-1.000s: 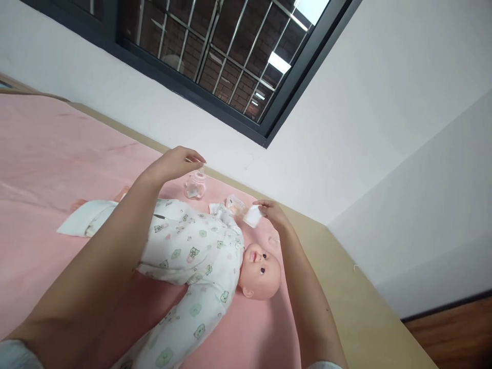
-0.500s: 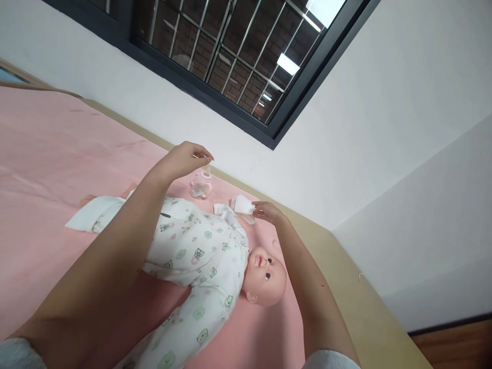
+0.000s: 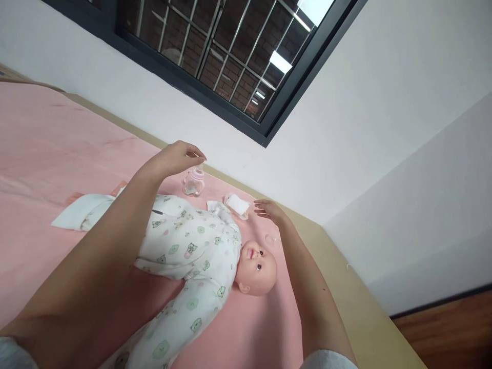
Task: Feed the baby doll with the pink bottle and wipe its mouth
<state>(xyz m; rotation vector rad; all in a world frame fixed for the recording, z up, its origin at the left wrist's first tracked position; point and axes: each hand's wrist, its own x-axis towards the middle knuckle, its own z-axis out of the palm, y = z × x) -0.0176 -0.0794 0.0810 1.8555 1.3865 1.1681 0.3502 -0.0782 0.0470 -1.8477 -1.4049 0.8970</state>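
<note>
The left hand (image 3: 179, 155) is held over the far bottle (image 3: 193, 183); whether anything is clamped in its grip cannot be told. The right hand (image 3: 272, 211) is spread, empty, just right of a white pad (image 3: 239, 204) laid on a packet (image 3: 244, 216), apparently kept clean off the pink sheet (image 3: 88, 123).

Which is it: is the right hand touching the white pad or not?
Apart. The head view shows a small gap between the right hand and the white pad, with pink sheet visible there.

Doll (image 3: 198, 243), baby bottle (image 3: 193, 183) and small packet (image 3: 243, 216) on pink sheet (image 3: 73, 146)
</note>
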